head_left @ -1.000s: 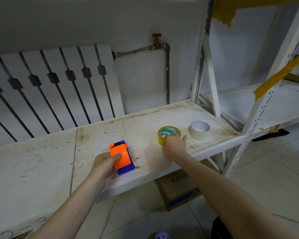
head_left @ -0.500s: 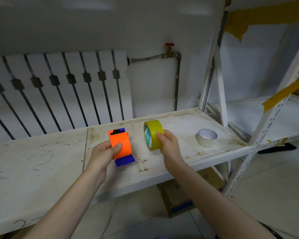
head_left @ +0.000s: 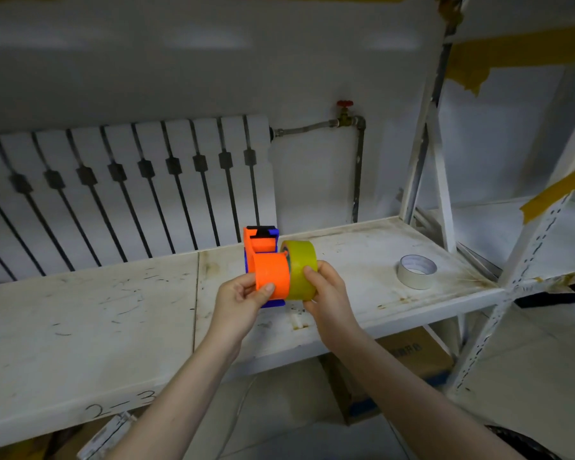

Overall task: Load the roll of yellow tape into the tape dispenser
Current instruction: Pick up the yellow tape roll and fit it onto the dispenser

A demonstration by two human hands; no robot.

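Observation:
The orange and blue tape dispenser [head_left: 269, 264] is held up above the white shelf [head_left: 113, 320], gripped from the left by my left hand [head_left: 243, 298]. The yellow tape roll [head_left: 300, 267] stands on edge, pressed against the dispenser's right side. My right hand [head_left: 327, 293] grips the roll from the right, thumb on its outer face. Whether the roll sits on the dispenser's hub is hidden.
A white tape roll [head_left: 416, 271] lies flat on the shelf at the right. A radiator [head_left: 123, 190] and a pipe with a red valve [head_left: 345, 109] stand behind. White shelf posts [head_left: 425, 154] rise at right. A cardboard box [head_left: 409, 360] sits under the shelf.
Both hands lifted their objects from the shelf. The yellow roll was turned on edge and brought left against the dispenser's side.

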